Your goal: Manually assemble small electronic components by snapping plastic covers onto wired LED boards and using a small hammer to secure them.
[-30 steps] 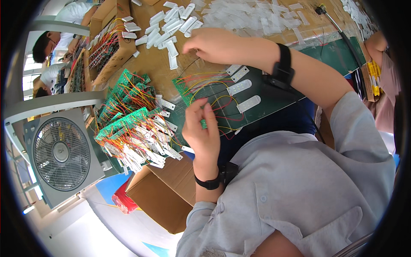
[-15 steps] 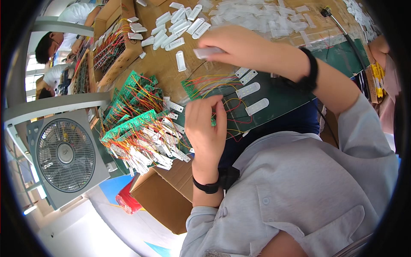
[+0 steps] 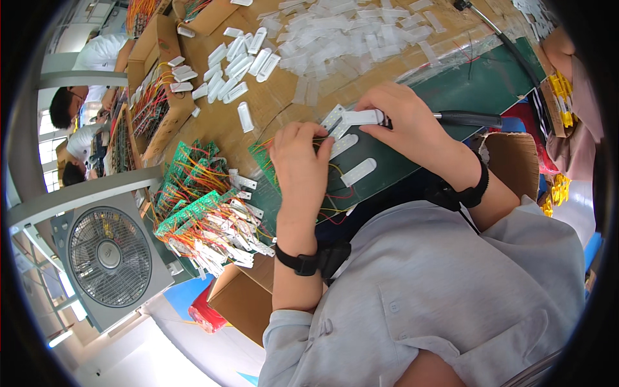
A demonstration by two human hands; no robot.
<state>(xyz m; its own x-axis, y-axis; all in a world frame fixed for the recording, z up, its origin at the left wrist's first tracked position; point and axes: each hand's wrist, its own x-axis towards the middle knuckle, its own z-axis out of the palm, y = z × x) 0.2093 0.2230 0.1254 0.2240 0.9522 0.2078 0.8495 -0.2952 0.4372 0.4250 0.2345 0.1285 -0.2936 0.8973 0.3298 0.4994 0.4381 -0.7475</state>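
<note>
Right hand (image 3: 403, 122) pinches a white plastic strip (image 3: 361, 117) onto the wired green board (image 3: 335, 174) that the left hand (image 3: 300, 164) presses flat; two strips sit fitted, many loose ones wait at the tabletop (image 3: 271, 109) far edge.

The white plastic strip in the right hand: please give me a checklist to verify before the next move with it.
1. Right hand has the white plastic strip pinched at its end: ok.
2. Left hand rests on the green circuit board with coloured wires: ok.
3. Two more white strips lie on the dark green mat, apart from the fingers: ok.
4. Wires under the left palm untangled: cannot tell, hidden.
5. Black tool handle lies just behind the right hand, close by: not ok.
</note>
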